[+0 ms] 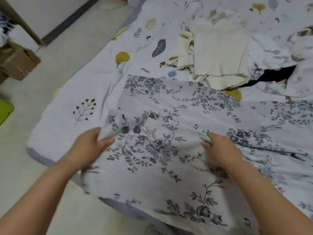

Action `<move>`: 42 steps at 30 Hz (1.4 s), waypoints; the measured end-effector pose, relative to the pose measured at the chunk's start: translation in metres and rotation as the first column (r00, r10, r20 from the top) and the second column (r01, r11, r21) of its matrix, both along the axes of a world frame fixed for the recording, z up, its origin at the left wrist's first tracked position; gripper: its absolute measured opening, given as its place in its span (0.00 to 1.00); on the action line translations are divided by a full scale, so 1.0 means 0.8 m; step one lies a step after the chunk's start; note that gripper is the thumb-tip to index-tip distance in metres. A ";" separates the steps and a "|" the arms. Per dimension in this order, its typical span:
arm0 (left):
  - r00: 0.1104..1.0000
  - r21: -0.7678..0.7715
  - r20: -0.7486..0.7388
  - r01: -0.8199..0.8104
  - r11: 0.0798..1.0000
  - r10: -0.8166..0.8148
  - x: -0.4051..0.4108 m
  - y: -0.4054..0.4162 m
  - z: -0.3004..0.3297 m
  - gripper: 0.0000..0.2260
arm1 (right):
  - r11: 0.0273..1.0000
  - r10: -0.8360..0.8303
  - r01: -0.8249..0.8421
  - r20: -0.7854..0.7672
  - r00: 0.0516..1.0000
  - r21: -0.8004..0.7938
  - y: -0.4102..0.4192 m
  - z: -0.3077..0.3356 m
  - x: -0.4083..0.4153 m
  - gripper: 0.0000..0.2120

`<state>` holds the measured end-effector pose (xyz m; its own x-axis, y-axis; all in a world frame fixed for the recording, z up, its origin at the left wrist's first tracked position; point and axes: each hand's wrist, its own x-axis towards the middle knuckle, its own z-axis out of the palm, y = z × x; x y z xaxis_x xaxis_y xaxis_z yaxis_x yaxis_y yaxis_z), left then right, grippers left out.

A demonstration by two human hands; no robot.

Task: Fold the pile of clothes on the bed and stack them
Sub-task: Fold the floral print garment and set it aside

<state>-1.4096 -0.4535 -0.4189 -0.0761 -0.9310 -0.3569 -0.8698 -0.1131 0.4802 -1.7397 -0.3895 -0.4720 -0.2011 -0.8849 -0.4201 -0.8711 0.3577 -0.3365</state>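
Closest to the camera, two bare arms reach forward over the edge of the bed [55,126]. The left hand [91,143] pinches a bunched bit of the floral garment [169,150] between thumb and fingers. The right hand [220,146] does the same a little way along, knuckles up. Both grips lift a ridge of thin cloth, likely so the near part can be folded over. The garment lies spread flat on the bed so it folds neatly. Farther back, a cream ribbed top [218,55] lies crumpled, not folded yet, on top of something black [274,75]. More pale clothes [298,48] sit at the far right. A cardboard box [17,63] stands on the floor [71,53].
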 end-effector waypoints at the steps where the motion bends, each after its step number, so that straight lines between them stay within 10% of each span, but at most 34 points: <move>1: 0.996 -0.022 0.084 0.025 0.999 -0.023 0.011 -0.014 0.016 0.10 | 1.000 -0.002 0.000 0.094 0.996 0.020 -0.008 0.010 0.003 0.10; 4: 0.981 -0.097 0.194 0.006 0.995 0.013 0.040 -0.057 0.040 0.15 | 0.992 -0.112 0.125 0.265 0.958 -0.034 -0.032 0.018 0.014 0.18; 7: 0.962 -0.205 0.153 -0.193 0.960 0.226 0.045 -0.075 0.002 0.18 | 0.949 -0.130 0.156 0.111 0.985 -0.273 -0.047 0.009 0.039 0.12; 10: 0.890 0.074 -0.089 -0.442 0.894 0.447 0.053 -0.056 -0.062 0.24 | 0.978 -0.116 0.082 -0.170 0.979 -0.191 -0.043 -0.019 0.057 0.24; 15: 0.865 0.497 -0.081 -0.396 0.772 0.496 0.093 -0.008 -0.112 0.25 | 0.995 -0.018 -0.008 -0.268 0.963 -0.095 -0.007 -0.048 0.063 0.31; 24: 0.955 0.381 -0.158 -0.176 0.908 0.252 0.128 -0.007 -0.062 0.09 | 0.973 -0.101 0.035 -0.285 0.953 -0.230 0.019 -0.057 0.070 0.30; 29: 0.892 0.446 0.406 -0.005 0.895 -0.198 0.117 -0.003 -0.072 0.09 | 0.985 -0.035 -0.020 -0.308 0.951 -0.171 0.035 -0.062 0.082 0.28; 32: 0.826 0.101 0.555 0.051 0.994 -0.099 0.072 -0.001 -0.088 0.09 | 0.997 0.068 -0.076 -0.278 0.958 -0.018 0.046 -0.064 0.079 0.31; 36: 0.924 -0.178 0.331 0.261 0.949 -0.192 -0.024 0.011 -0.099 0.13 | 0.996 0.046 -0.057 -0.167 0.985 -0.062 0.056 -0.047 0.070 0.28; 42: 0.860 -0.194 0.149 0.509 0.839 -0.488 -0.121 0.057 -0.119 0.17 | 0.996 -0.060 0.052 -0.094 0.994 -0.078 0.083 -0.034 0.042 0.27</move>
